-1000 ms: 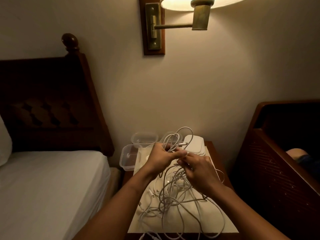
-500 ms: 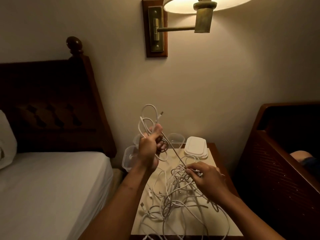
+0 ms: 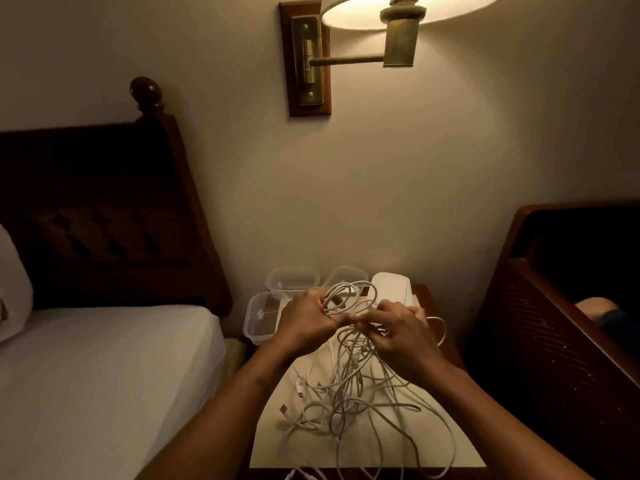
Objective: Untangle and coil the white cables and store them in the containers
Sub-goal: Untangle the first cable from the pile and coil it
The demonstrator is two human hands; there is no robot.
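So both hands are up over the nightstand (image 3: 425, 295), meeting in the middle above the mess. The left hand (image 3: 306, 322) has its fingers curled round a small bunch of loops (image 3: 341, 296) that stick up just past its knuckles. The right hand (image 3: 403, 336) is right beside it, almost touching, and pinches a strand or two between thumb and fingertips. One loop curves out on its far right side.

The rest of the white cables (image 3: 346, 393) hang down from the two hands into a loose tangle spread over the cream mat (image 3: 273, 445) that covers the tabletop. A USB plug (image 3: 284, 408) lies on the mat at the left edge of the pile, and a few strands spill over the near edge of the table.

The clear containers (image 3: 259, 320) sit at the far left of the nightstand, all open. One is near the left hand, half hanging off the table edge, and two more stand behind it against the wall. I can't tell if anything's in them. A stack of white lids (image 3: 391, 289) sits at the far right, just behind the right hand.

On the left is a bed (image 3: 104, 358) with a dark wooden headboard (image 3: 104, 202), above is a lit wall lamp (image 3: 398, 32), and on the right is some dark wooden furniture (image 3: 554, 323).
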